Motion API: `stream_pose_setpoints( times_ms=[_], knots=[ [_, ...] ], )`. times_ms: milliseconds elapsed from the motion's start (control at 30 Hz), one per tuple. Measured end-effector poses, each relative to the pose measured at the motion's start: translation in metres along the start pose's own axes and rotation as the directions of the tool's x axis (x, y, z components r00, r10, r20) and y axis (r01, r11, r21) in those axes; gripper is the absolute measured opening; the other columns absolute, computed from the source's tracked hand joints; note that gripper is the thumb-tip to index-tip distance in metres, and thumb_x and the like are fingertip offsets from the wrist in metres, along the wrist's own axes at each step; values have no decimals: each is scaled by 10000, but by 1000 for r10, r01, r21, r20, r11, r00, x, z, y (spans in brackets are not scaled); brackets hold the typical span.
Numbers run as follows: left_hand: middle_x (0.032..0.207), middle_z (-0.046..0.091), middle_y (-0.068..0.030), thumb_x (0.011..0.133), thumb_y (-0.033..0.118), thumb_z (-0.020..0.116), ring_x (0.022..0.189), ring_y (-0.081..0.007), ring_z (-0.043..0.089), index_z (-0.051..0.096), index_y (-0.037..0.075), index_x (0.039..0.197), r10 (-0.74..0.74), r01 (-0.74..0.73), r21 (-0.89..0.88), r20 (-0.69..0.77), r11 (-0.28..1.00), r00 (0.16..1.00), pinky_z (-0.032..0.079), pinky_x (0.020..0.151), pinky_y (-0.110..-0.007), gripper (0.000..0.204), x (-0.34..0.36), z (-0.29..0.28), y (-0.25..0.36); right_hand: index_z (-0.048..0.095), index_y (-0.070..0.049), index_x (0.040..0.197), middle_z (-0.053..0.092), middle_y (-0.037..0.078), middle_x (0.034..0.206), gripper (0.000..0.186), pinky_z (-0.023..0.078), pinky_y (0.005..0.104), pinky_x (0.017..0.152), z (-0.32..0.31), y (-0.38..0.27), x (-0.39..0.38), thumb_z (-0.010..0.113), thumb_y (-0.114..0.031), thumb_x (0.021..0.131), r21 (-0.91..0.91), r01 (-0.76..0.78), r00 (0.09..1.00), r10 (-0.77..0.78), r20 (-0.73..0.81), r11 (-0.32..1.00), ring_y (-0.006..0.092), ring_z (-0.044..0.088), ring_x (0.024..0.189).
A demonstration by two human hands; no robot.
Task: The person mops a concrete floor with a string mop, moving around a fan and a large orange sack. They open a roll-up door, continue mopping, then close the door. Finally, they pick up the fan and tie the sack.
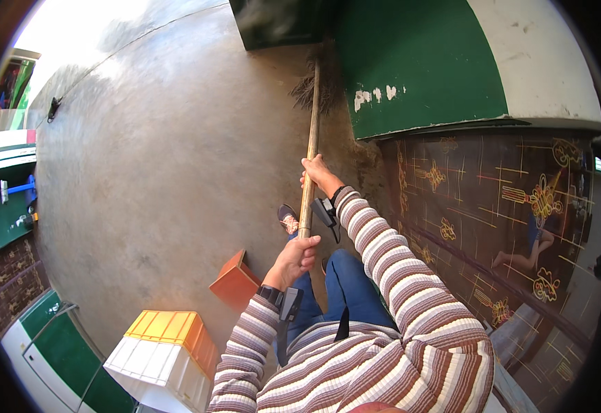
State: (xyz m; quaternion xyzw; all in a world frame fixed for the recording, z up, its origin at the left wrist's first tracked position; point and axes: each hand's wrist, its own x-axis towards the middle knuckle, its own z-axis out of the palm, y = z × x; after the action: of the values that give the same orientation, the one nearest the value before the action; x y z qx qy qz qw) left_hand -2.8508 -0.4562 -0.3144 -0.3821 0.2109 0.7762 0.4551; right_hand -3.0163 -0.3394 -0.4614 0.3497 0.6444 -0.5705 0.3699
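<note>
A long-handled broom (314,113) stretches away from me, its wooden handle pale and its dark bristles spread on the concrete floor. The bristles lie in the corner beside a green-painted wall. My left hand (293,261) is closed round the near end of the handle, close to my lap. Farther up the handle, my right hand (320,175) also grips it with wrapped fingers. Both wrists carry a strap with a small dark device. The far tips of the bristles are hard to make out in shadow.
A brown wooden stool or box (235,282) is on the floor left of my legs. Nearer stand stacked yellow and white plastic crates (163,347). A dark patterned panel (479,227) runs along my right. A green and white wall (417,65) juts out ahead.
</note>
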Motion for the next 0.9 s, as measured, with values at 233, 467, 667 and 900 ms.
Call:
stream_pose_setpoints(
  times_ms=[233,467,667,900],
  knots=[
    [511,358,53,918,174,577,366,-47,306,481,111,745,16,5,-468,42,884,999,249,340,-216,208,-123,-54,-33,228,48,1192,527,252,882,508,573,500,459,93,25,20,557,-139,853,-222,-37,999,41,13,974,327,618,606],
    [548,476,-17,854,133,639,411,-159,451,536,67,815,-285,128,-506,-247,853,926,383,408,-285,128,-271,-58,-137,96,-15,1311,535,212,871,651,560,557,541,160,114,-59,563,-163,883,-203,-343,875,390,287,917,374,637,658],
    [597,528,-62,817,138,670,478,-221,512,551,50,845,-26,368,242,-805,898,593,427,475,-324,151,-321,-16,-192,390,69,1131,591,175,756,366,567,484,486,144,128,-166,582,-120,884,-353,-540,610,645,460,764,309,656,604],
    [653,589,-116,774,144,707,557,-294,583,568,30,880,460,386,614,-781,688,422,479,553,-369,209,-206,67,-183,501,53,1085,669,186,869,444,576,424,561,126,69,-100,674,-231,790,-659,-233,848,481,222,715,297,690,707]
  ],
)
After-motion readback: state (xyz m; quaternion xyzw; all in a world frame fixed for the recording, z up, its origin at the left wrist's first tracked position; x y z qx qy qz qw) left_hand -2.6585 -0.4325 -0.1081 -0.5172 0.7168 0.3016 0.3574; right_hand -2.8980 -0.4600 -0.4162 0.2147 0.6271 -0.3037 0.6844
